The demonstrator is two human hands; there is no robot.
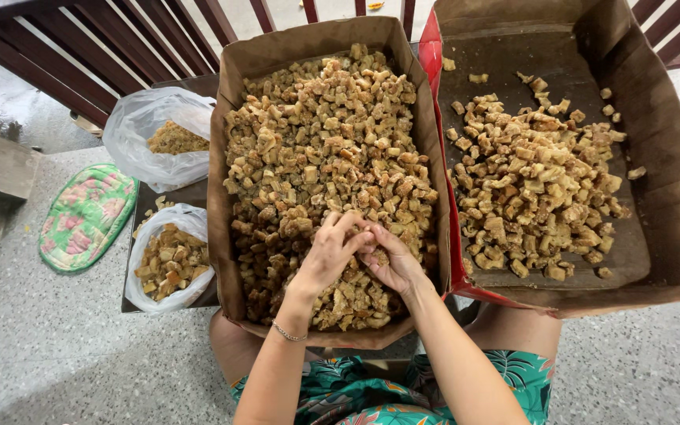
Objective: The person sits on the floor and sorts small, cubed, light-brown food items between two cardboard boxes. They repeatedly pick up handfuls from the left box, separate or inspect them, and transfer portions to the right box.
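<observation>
A person sits on the speckled floor point(57, 346) with a full cardboard box point(230, 142) of golden-brown fried cubes point(316, 134) resting against the lap. Both hands meet over the near end of that box. The left hand point(330, 252) is curled, its fingers closed round a small clump of cubes. The right hand point(391, 264) is half cupped beneath, fingertips touching the left, with one or two pieces pinched between them; how firmly it grips cannot be told.

Just to the right lies a second, wider cardboard box point(670, 197), with a red outer edge, holding a looser, shallower heap of similar pieces point(537, 189) and much bare bottom. To the left, two clear plastic bags stand open on a dark board: the near one point(168, 264) carries larger chunks, the far one point(159, 138) finer crumbs. A green floral pad point(84, 216) lies on the floor beyond them, and a dark railing point(120, 39) runs behind.

The work in hand looks like picking through the cubes, a clump at a time, with the hands pulling stuck pieces apart or checking them. It seems well short of done, since the near box is still heaped. The next move calls for a light grip that does not crush the brittle pieces.
</observation>
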